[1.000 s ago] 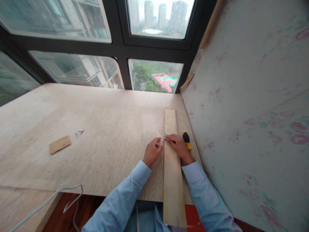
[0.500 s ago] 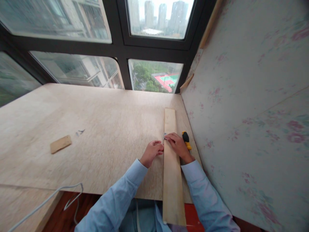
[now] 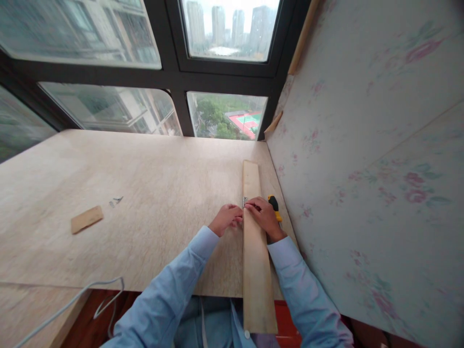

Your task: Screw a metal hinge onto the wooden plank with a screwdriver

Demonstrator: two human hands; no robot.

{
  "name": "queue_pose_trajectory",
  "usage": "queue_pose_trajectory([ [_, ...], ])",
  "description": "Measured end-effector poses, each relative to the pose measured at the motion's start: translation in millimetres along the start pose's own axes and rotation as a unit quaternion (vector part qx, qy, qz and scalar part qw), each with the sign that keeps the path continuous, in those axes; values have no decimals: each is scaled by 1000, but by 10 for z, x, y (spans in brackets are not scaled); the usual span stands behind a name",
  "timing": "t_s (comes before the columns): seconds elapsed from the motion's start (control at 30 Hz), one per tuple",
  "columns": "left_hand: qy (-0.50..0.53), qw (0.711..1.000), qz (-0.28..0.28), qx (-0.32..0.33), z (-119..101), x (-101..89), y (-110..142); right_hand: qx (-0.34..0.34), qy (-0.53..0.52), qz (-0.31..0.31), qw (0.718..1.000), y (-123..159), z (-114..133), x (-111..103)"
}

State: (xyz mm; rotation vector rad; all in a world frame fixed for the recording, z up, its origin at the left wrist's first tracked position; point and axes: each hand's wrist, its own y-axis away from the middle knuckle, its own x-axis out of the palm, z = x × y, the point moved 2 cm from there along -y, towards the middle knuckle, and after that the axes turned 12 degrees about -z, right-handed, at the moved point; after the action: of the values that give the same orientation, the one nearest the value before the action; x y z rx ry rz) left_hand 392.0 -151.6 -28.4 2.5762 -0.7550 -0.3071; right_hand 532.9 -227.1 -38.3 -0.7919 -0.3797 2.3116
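Note:
A long pale wooden board [image 3: 257, 270] lies lengthwise on the stone-look ledge, its near end sticking out past the front edge. On the board's left edge sits a small metal piece [image 3: 244, 200], perhaps a hinge or bracket. My right hand [image 3: 264, 212] rests over the board, fingertips pinched at the metal piece; what they grip is too small to make out. Close against the board's left side is my left hand [image 3: 227, 218], its fingers curled together near the same spot. Anything inside those fingers is hidden. A yellow and black tool handle [image 3: 274, 208] lies right of my right hand.
On the left of the ledge [image 3: 163, 193] lie a brown flat piece [image 3: 87, 220] and several small metal bits [image 3: 116, 201]. A white cable [image 3: 72, 302] loops over the lower left edge. Floral-papered wall [image 3: 344, 169] bounds the right side, dark-framed windows [image 3: 224, 72] the back.
The whole view has shifted slightly, so things appear a little further left. My left hand's fingers have drawn in closer to the board's edge; my right hand stays at the metal piece.

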Motion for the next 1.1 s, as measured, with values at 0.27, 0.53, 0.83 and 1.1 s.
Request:
queue_pose_trajectory([
  [0.27, -33, 999, -1, -38, -96, 122, -215, 112, -66, -43, 991, 13, -141, -17],
  [0.53, -28, 999, 5, -45, -56, 180, -316, 125, -82, -55, 987, -13, -27, -101],
  [0.83, -74, 997, -19, -28, -29, 177, -380, 68, 141, -190, 969, -68, -70, -568],
  [1.1, -75, 996, -34, -23, 13, 117, -335, 173, 303, 0, 937, 20, -322, -574],
])
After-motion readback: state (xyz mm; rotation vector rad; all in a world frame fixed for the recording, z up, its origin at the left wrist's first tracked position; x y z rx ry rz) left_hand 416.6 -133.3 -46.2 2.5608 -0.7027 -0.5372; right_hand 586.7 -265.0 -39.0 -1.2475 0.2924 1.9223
